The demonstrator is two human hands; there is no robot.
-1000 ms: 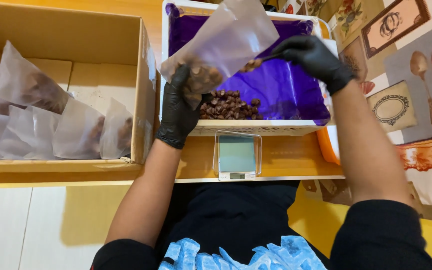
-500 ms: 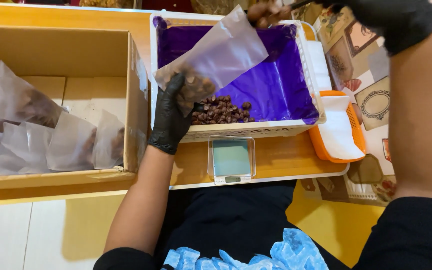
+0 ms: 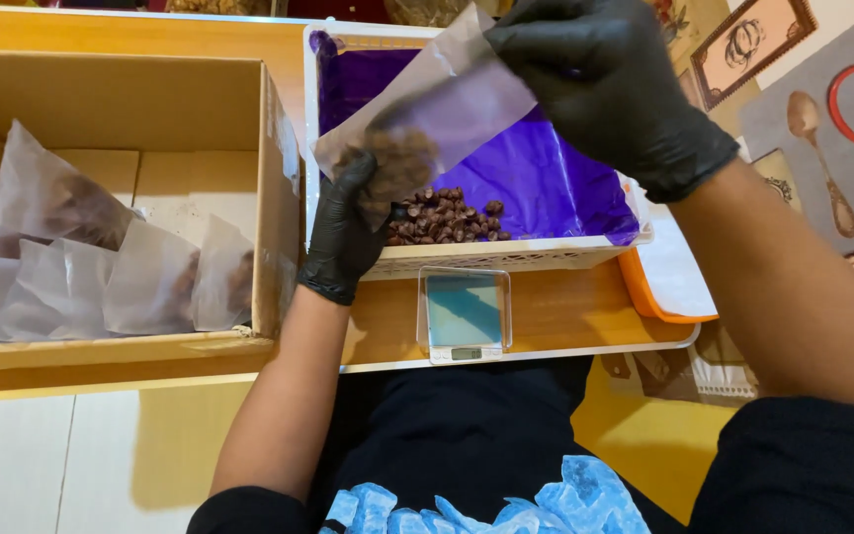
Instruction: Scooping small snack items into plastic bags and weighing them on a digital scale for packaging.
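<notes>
Left hand point(image 3: 348, 232) grips translucent bag point(image 3: 425, 114); right hand point(image 3: 600, 79) pinches its top. Wooden tabletop point(image 3: 565, 311), patterned cloth point(image 3: 822, 119) beside.

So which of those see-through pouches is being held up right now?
The translucent pouch over the purple-lined tray, held low by the left hand and at its mouth by the right hand. The others lie in the cardboard box.
</notes>
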